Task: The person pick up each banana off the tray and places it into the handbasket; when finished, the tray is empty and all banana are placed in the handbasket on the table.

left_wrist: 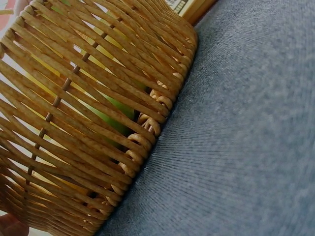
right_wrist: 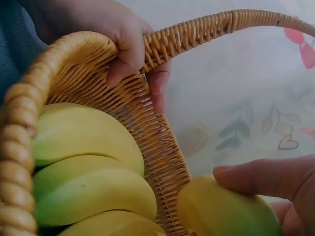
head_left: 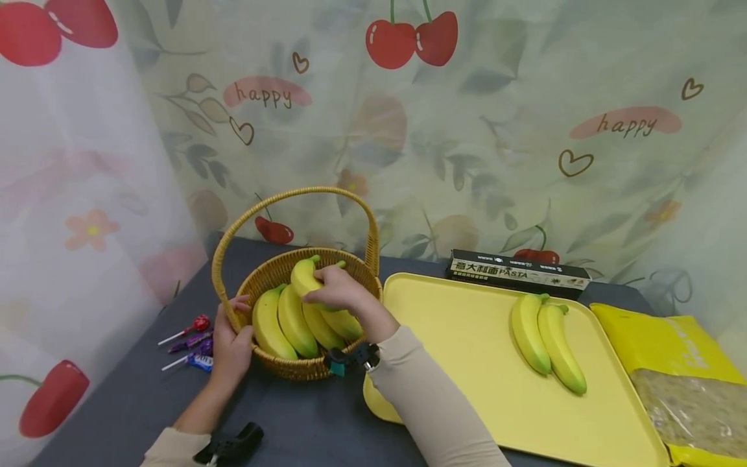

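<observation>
A wicker basket (head_left: 292,368) with a tall arched handle stands on the dark tabletop, several yellow-green bananas (head_left: 271,324) lying side by side in it. My left hand (head_left: 231,347) grips its left rim at the foot of the handle, thumb inside, as the right wrist view also shows. Over the basket, my right hand (head_left: 338,288) holds a banana (head_left: 305,277) between thumb and fingers, above the others. In the right wrist view that banana (right_wrist: 226,209) is close to the inner basket wall. Through the weave in the left wrist view, a green banana end (left_wrist: 115,115) shows.
Right of the basket lies a yellow tray (head_left: 455,363) with two bananas (head_left: 548,344) on it. Behind the tray is a black pasta box (head_left: 519,272); a yellow bag (head_left: 671,344) lies at its right. Several lollipops (head_left: 195,344) lie left of the basket. A printed curtain (head_left: 467,130) hangs behind.
</observation>
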Demonstrator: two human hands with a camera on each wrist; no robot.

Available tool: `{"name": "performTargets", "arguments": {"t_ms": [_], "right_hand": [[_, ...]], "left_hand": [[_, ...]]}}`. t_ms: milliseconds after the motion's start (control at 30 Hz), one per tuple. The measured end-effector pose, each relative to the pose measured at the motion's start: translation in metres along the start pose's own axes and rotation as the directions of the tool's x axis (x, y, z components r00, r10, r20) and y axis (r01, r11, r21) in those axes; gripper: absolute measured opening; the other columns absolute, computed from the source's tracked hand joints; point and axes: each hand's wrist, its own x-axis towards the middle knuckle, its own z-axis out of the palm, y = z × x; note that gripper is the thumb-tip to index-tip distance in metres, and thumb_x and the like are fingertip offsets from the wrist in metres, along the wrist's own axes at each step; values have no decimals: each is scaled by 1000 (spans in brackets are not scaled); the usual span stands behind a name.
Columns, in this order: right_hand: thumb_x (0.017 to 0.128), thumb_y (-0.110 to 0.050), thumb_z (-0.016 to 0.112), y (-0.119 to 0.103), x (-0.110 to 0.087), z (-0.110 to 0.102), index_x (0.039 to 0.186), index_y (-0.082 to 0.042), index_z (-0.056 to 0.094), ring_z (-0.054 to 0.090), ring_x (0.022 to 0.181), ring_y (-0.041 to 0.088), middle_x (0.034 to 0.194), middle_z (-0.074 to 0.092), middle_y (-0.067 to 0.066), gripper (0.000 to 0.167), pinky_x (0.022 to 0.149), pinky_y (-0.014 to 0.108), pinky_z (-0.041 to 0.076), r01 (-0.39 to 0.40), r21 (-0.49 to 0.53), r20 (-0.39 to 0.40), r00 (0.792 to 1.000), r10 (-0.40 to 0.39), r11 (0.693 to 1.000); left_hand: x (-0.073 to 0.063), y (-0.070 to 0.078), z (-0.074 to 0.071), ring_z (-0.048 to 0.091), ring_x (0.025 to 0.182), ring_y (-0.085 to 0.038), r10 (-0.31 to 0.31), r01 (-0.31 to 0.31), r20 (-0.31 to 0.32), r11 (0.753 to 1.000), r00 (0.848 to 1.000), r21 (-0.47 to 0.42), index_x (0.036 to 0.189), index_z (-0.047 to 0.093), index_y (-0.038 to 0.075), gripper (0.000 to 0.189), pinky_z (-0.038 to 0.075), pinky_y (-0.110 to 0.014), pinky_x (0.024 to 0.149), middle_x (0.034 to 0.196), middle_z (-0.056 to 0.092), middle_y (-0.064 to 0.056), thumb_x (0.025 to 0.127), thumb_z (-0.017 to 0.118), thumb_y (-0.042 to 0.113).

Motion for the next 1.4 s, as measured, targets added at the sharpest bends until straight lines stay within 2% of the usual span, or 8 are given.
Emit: {"name": "performTargets", "arguments": {"t_ms": [233, 400, 567, 800, 1000, 1167, 1267, 1400], "right_hand": [[84, -16, 63, 2, -3, 11, 133, 0, 47, 51, 75, 15, 114, 62, 17, 54, 65, 22, 39, 31, -102, -71, 997, -38, 994], [85, -17, 63, 5, -8, 19, 132, -1, 49, 58, 84, 17, 115, 63, 16, 52, 68, 23, 43, 41, -158, -112, 992, -59, 987], [84, -11, 62, 3, -11, 22, 112, 3, 57, 49, 75, 17, 94, 60, 13, 31, 64, 23, 37, 89, -186, -97, 989, -109, 978], [87, -11, 58, -1, -6, 14, 135, 0, 46, 53, 117, 21, 137, 49, 14, 50, 92, 27, 44, 59, -201, 29, 998, -54, 978], [84, -4, 58, 2, 1, 13, 110, 3, 60, 45, 71, 15, 89, 57, 8, 27, 66, 23, 37, 133, -223, 100, 989, -113, 966], [81, 7, 53, -3, -8, 16, 88, 2, 57, 35, 63, 14, 71, 38, 2, 9, 58, 22, 30, 119, -221, 93, 991, -100, 968], [80, 11, 51, -5, -12, 18, 73, -4, 43, 30, 60, 14, 66, 29, 1, 18, 54, 22, 26, 128, -249, 87, 990, -110, 960], [83, 6, 53, -7, -11, 19, 100, 2, 59, 53, 79, 16, 88, 58, 8, 18, 64, 20, 36, 157, -308, 81, 987, -138, 939]], "left_hand": [[-1, 1, 0, 42, 122, -22, 4, -4, -2, 1000, 1000, -11, 108, 41, -9, 36, 35, -5, 88, 126, 47, -10, 74, 39, -18], [-1, 1, 0, 42, 123, -24, -7, 7, 1, 1000, 1000, -21, 109, 40, -9, 35, 36, -6, 88, 126, 46, -11, 74, 39, -18], [0, 0, 0, 42, 122, -24, -3, 3, -9, 1000, 1000, -25, 107, 41, -9, 35, 35, -6, 88, 125, 47, -11, 74, 41, -18], [0, 1, 0, 42, 120, -14, -5, 5, -18, 1000, 1000, -13, 106, 42, -9, 33, 34, -5, 89, 123, 48, -9, 75, 41, -17], [0, -1, 0, 41, 122, -23, -7, 7, -3, 1000, 1000, -8, 109, 41, -9, 34, 33, -5, 87, 127, 47, -13, 76, 41, -17], [0, -2, 0, 41, 123, -24, -14, 14, -2, 1000, 1000, -9, 108, 41, -9, 34, 33, -4, 89, 127, 47, -13, 75, 41, -17], [0, -1, 0, 41, 123, -21, -9, 9, -9, 1000, 1000, -11, 107, 42, -9, 34, 33, -4, 89, 125, 48, -11, 75, 40, -17], [0, -1, 0, 42, 120, -19, 9, -9, -12, 1000, 1000, -7, 108, 43, -10, 34, 33, -5, 87, 125, 48, -11, 75, 40, -17]]}}
